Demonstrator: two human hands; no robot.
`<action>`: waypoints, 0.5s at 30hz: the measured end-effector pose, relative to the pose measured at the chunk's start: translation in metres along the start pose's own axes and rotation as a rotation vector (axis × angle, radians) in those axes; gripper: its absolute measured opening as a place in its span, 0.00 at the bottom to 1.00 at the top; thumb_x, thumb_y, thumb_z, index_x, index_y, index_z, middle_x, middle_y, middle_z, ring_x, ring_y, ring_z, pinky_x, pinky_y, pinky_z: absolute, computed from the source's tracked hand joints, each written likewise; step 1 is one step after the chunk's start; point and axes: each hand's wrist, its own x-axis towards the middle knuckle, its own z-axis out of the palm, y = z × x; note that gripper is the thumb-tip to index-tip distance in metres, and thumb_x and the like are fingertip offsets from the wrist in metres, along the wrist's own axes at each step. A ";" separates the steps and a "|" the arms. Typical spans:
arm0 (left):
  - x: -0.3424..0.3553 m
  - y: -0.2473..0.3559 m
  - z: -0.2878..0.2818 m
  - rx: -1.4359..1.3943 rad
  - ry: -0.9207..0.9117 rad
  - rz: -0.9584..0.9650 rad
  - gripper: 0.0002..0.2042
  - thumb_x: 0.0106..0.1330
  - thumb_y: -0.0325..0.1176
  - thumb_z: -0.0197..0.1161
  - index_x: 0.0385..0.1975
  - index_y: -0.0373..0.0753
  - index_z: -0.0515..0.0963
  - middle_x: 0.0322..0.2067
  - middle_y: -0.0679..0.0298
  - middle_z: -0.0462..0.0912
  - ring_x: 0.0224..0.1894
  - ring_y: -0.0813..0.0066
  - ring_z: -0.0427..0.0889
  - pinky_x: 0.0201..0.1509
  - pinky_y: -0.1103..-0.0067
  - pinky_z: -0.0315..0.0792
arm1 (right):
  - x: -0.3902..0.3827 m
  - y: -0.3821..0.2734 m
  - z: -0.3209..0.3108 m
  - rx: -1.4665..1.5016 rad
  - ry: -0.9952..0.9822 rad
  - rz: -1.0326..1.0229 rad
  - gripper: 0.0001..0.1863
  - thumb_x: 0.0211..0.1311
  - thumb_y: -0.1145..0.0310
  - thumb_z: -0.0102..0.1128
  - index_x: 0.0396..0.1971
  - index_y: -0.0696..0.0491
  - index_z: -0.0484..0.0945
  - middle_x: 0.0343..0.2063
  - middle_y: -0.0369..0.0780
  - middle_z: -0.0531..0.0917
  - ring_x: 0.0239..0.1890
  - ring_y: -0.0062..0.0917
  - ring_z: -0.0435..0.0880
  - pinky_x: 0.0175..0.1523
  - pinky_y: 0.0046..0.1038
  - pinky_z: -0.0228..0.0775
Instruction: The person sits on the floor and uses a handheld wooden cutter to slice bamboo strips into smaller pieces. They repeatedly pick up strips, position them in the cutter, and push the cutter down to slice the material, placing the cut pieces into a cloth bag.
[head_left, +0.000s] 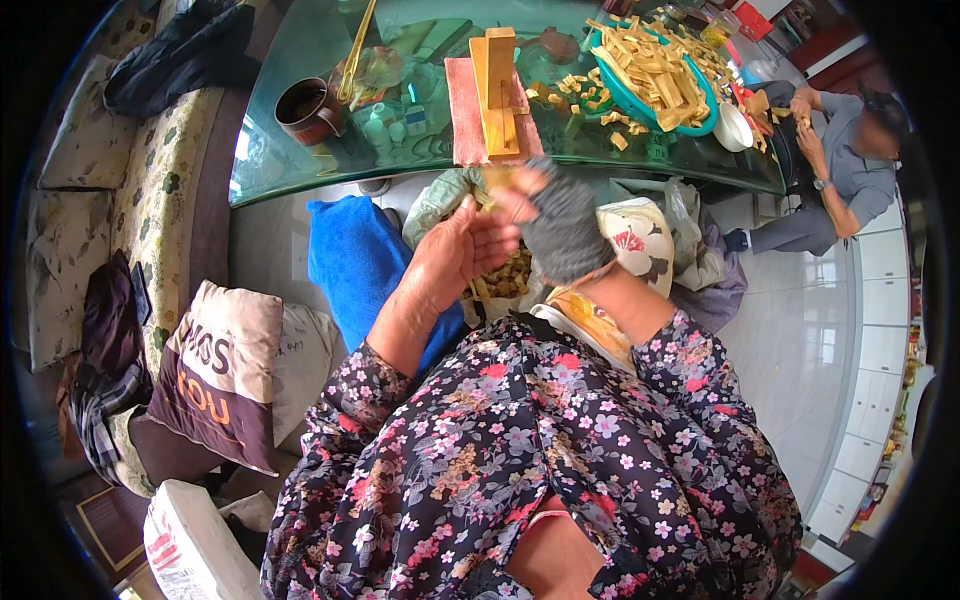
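My left hand (455,248) is raised before the table edge, palm turned inward and fingers stretched out. Close beside it is my right hand (522,196), with a grey knitted cover (568,225) over its back and wrist. Its fingers are smeared by motion, and a yellowish blur near them is too unclear to name. Just beyond both hands stands an upright wooden block fixture (497,90) on a pink cloth (465,110) at the table's edge. Below the hands, an open bag shows yellow-brown pieces (508,278), partly hidden by my fingers.
On the green glass table (560,150) are a dark mug (306,112) and a teal basin (625,92) heaped with yellow strips (660,75). Another person (840,160) sits at the right, handling a piece. A blue towel (350,260) and a cushion (222,370) lie to my left.
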 end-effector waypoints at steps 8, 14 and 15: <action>0.005 0.000 0.007 -0.047 -0.035 0.109 0.14 0.72 0.35 0.40 0.47 0.34 0.68 0.34 0.63 0.78 0.31 0.77 0.77 0.35 0.81 0.72 | -0.017 -0.030 0.015 0.562 -0.196 0.598 0.11 0.58 0.62 0.58 0.29 0.56 0.77 0.28 0.40 0.79 0.34 0.30 0.79 0.43 0.27 0.70; 0.000 -0.005 0.002 0.480 -0.064 0.271 0.11 0.69 0.32 0.45 0.44 0.39 0.74 0.32 0.72 0.79 0.33 0.82 0.77 0.35 0.83 0.70 | 0.005 -0.031 0.003 0.263 -0.044 0.406 0.07 0.58 0.68 0.56 0.28 0.56 0.75 0.25 0.42 0.76 0.31 0.33 0.78 0.38 0.32 0.69; -0.005 -0.001 0.005 0.533 -0.089 0.262 0.10 0.68 0.31 0.47 0.40 0.40 0.76 0.30 0.71 0.79 0.31 0.79 0.77 0.34 0.80 0.69 | 0.007 -0.030 0.002 0.112 -0.047 0.280 0.06 0.58 0.69 0.56 0.29 0.55 0.75 0.24 0.43 0.76 0.31 0.34 0.78 0.38 0.33 0.69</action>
